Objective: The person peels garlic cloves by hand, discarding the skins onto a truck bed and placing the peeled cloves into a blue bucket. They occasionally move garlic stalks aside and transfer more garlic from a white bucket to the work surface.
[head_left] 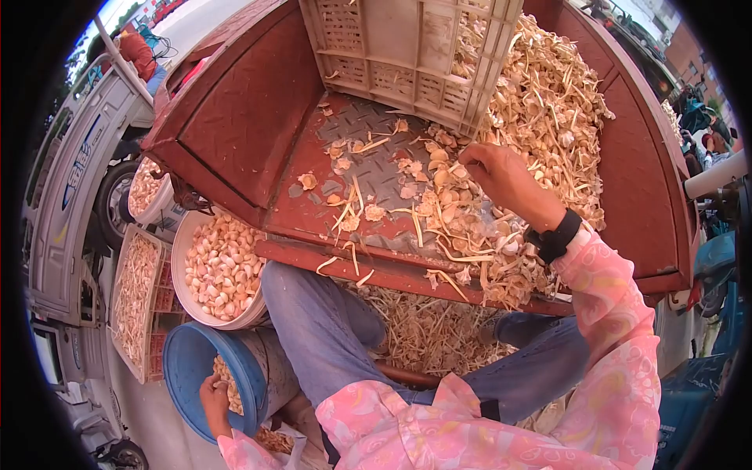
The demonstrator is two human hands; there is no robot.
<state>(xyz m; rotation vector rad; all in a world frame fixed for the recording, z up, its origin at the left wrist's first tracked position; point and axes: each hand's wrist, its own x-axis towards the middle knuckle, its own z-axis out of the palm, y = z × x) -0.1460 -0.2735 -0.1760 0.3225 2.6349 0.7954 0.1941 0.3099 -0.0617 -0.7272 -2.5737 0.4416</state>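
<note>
My right hand (511, 182) is over the edge of a heap of garlic (548, 117), close to the lower corner of a pale plastic crate (415, 55). Its fingers are bent and drawn together; whatever they hold is hidden. Loose garlic cloves (448, 192) and dry stalks lie just left of this hand. At the lower left, my left hand (213, 401) reaches over a blue bucket (178, 368) with garlic cloves (228, 384) inside. The fingers of that hand are curled, and I cannot make out anything in them.
The crate stands tilted on the red metal truck bed (235, 117). Left of my legs are a white bucket (182, 266) full of cloves and a crate (129, 301) of garlic pieces. Stalk litter (427, 329) covers the ground between my feet. A grey vehicle (70, 204) stands farther left.
</note>
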